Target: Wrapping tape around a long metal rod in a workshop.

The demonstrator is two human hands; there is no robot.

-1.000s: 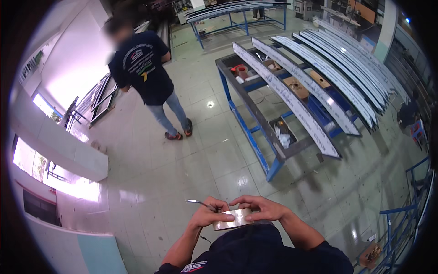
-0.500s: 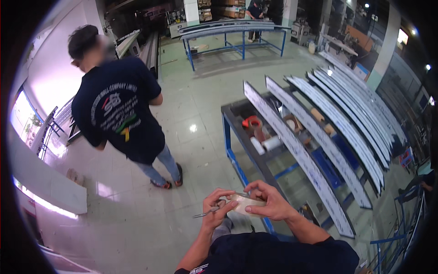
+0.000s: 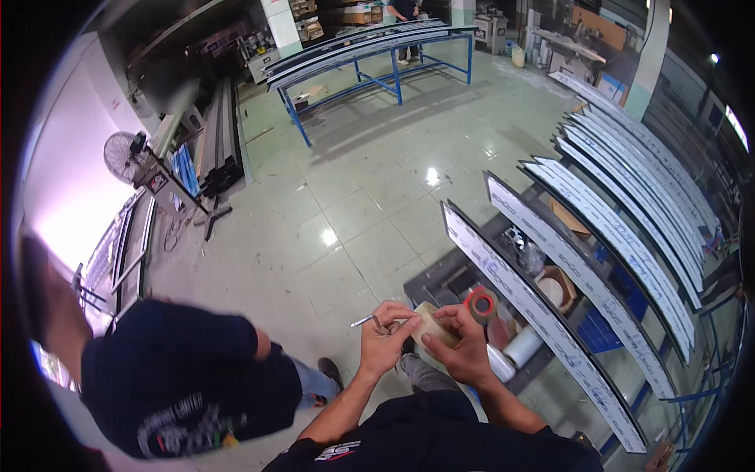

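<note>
A wide roll of pale, see-through tape [image 3: 433,323] is held in front of my body, with my right hand [image 3: 464,346] closed around its right side. My left hand [image 3: 383,342] pinches at the roll's left edge with thumb and fingertips. A slim pen-like stick [image 3: 362,321], light with a dark tip, juts out leftward between the fingers of that hand. Whether a loose end of tape is between the left fingertips cannot be made out.
Right of me stands a dark-topped bench [image 3: 431,282] carrying a red tape roll [image 3: 479,303], white film rolls [image 3: 522,346] and long film-covered strips [image 3: 543,326]. A co-worker in a dark shirt [image 3: 189,377] is close on my left. Farther off are a fan [image 3: 126,157] and a blue-legged table [image 3: 399,75].
The view has shifted, bringing the co-worker lower and nearer on the left. My hands stay on the tape roll, which is now tilted more upright.
</note>
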